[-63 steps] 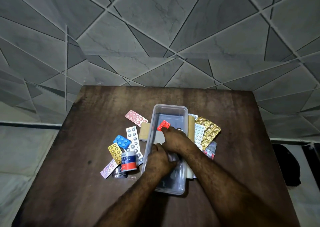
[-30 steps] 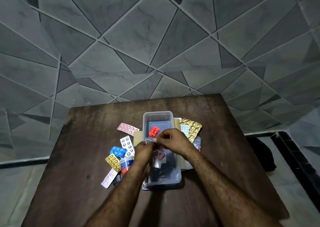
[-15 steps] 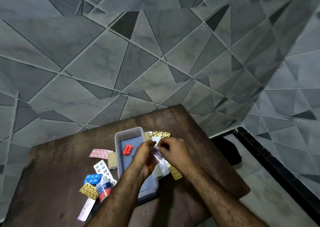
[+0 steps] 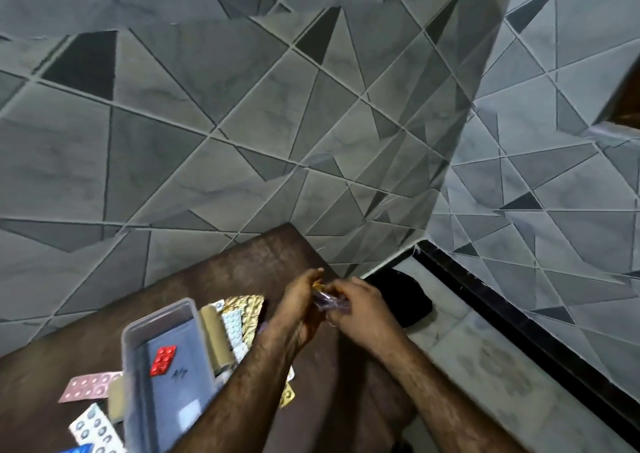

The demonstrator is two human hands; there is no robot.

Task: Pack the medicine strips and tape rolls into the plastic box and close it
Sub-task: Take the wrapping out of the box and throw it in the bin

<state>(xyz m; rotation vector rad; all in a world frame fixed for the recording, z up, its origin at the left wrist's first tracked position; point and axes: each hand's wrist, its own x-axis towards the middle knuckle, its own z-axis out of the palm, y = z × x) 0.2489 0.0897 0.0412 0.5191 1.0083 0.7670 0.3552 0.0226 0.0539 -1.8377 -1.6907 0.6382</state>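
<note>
Both hands meet above the table's right side, right of the box. My left hand (image 4: 297, 298) and my right hand (image 4: 362, 309) pinch a small clear plastic packet (image 4: 325, 301) with a yellowish end; what it contains is too blurred to tell. The open clear plastic box (image 4: 157, 315) stands at the lower left with a red medicine strip (image 4: 162, 359) inside. Beside its right wall lie a beige tape roll (image 4: 214, 338), a light-blue strip (image 4: 233, 324) and a gold foil strip (image 4: 246, 309). A pink strip (image 4: 90, 385) and a white strip (image 4: 95, 428) lie to its left.
The dark wooden table (image 4: 242, 272) stands against a grey tiled wall. A second beige roll (image 4: 116, 404) sits by the box's left wall and a small gold strip (image 4: 287, 395) under my left forearm. A black object (image 4: 405, 300) lies on the floor past the table's right edge.
The view has swung up and to the right. Both hands lifted the clear packet out of the box and carried it rightwards, away from it. The red strip stays inside.
</note>
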